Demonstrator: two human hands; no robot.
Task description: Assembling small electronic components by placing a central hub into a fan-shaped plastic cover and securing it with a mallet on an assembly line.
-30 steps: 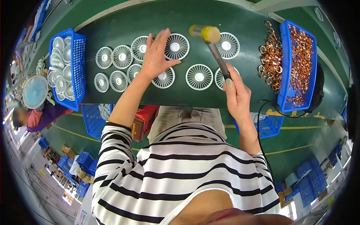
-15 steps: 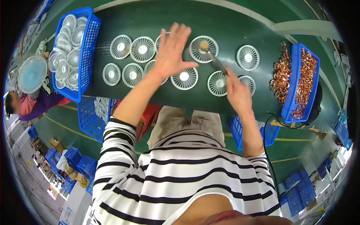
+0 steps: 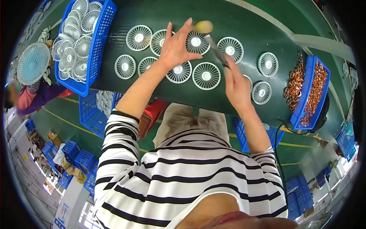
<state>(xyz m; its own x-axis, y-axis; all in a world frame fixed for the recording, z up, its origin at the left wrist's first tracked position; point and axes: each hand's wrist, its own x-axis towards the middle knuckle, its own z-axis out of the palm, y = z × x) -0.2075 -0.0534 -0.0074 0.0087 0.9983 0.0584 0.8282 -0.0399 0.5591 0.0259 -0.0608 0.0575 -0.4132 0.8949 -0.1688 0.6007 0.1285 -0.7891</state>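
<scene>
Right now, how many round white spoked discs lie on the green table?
11 discs: five in a far row, six nearer; the left hand may hide more.

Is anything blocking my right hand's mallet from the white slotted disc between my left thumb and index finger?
Nothing visible stands between the yellow-headed mallet in your right hand and the white slotted disc; your left hand is at its left, leaving the middle uncovered.

Left hand (image 3: 175,49) splayed, right hand (image 3: 237,87) clenched
</scene>
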